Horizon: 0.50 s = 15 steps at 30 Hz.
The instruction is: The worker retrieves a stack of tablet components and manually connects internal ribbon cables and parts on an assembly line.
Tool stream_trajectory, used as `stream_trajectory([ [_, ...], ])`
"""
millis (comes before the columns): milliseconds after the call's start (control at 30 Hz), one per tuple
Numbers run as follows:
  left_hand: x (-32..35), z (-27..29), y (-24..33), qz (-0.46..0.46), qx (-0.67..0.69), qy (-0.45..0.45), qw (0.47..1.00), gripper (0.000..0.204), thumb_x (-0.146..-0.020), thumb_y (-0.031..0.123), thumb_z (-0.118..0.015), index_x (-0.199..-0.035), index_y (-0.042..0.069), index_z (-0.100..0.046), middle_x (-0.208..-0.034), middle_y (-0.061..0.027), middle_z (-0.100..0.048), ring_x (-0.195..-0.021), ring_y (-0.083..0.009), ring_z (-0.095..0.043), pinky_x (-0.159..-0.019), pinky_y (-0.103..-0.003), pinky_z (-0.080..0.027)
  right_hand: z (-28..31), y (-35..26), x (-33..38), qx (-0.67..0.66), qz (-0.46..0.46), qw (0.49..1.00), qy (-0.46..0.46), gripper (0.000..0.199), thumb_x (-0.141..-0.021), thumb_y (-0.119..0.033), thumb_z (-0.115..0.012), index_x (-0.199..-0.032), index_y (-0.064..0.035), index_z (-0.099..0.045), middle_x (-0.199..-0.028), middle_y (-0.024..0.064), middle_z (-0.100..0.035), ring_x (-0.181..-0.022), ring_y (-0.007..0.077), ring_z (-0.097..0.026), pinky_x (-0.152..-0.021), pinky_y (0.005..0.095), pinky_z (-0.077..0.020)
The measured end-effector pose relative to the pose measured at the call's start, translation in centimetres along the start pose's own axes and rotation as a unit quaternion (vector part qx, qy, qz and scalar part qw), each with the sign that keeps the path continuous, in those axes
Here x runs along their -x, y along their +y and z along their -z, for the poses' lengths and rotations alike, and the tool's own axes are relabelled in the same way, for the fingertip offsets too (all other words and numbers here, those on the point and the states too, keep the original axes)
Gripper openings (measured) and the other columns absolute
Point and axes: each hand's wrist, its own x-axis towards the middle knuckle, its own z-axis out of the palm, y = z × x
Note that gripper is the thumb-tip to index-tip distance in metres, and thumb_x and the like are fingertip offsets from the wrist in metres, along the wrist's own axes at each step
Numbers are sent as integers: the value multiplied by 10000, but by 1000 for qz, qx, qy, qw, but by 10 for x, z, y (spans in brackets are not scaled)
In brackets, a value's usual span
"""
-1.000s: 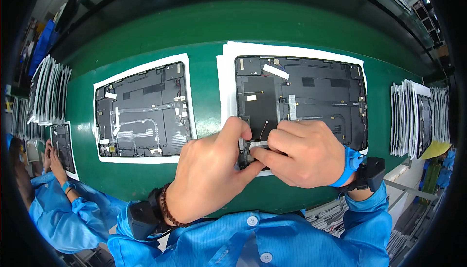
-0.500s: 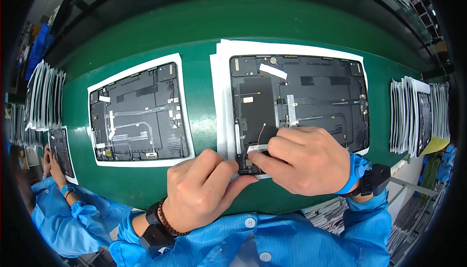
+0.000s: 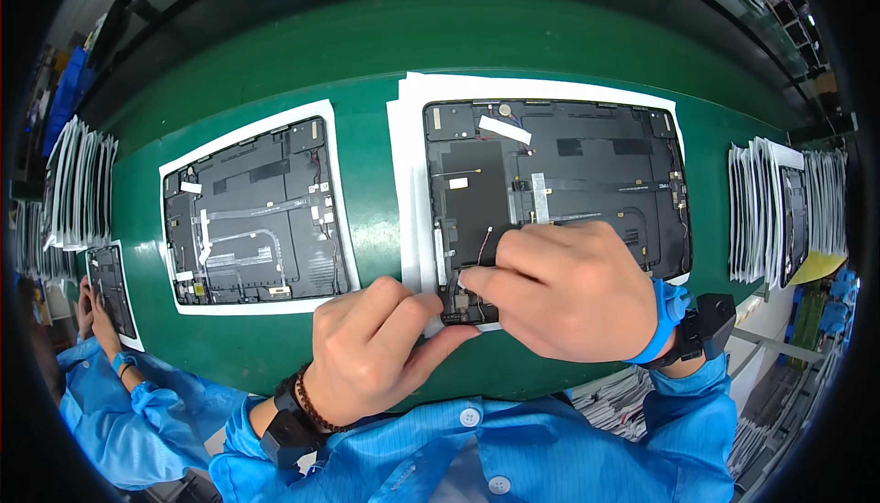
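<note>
A black tablet back cover (image 3: pixel 587 164) lies inner side up on white paper sheets (image 3: pixel 410 200) before me. At its near left corner, my left hand (image 3: pixel 371 347) grips the edge, fingers curled and thumb along the near rim. My right hand (image 3: pixel 577 297) reaches over the lower left part of the cover with its fingers pinched together against it; what they hold is hidden. Just beyond those fingertips a thin red cable (image 3: pixel 483 244) stands up. The cover also carries a slanted white strip (image 3: pixel 504 130), an upright pale tape (image 3: pixel 539 196) and flat grey ribbon cables.
Another black back cover (image 3: pixel 247 182) rests on white paper to the left, on the green tabletop (image 3: pixel 367 145). A co-worker's hands (image 3: pixel 99 320) touch a further cover at far left. Upright paper-wrapped stacks stand at left (image 3: pixel 81 191) and right (image 3: pixel 756 210).
My right hand has shifted slightly left, and the white strip seen at its fingertips is now mostly out of sight. My left hand stays at the corner.
</note>
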Motion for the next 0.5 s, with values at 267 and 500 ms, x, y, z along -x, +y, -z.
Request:
stream_trajectory([
  [267,2,-5,-6,-28,21,32,999,338,-686,209,-902,-842,43,-652,-678,-50,-491,-514,-212,-551,-441,-342,-416,30,-11,0,-134,-32,972,193,132,-801,32,-703,-929,33,-736,-759,112,-627,-528,152,-510,-461,270,-378],
  [500,4,-4,-3,-26,43,40,998,381,-639,191,-951,-872,51,-686,-691,-31,-537,-544,-176,-517,-480,-306,-367,40,1,16,-393,-46,859,324,115,-993,-67,-539,-1031,41,-549,-788,62,-451,-521,105,-419,-410,225,-366],
])
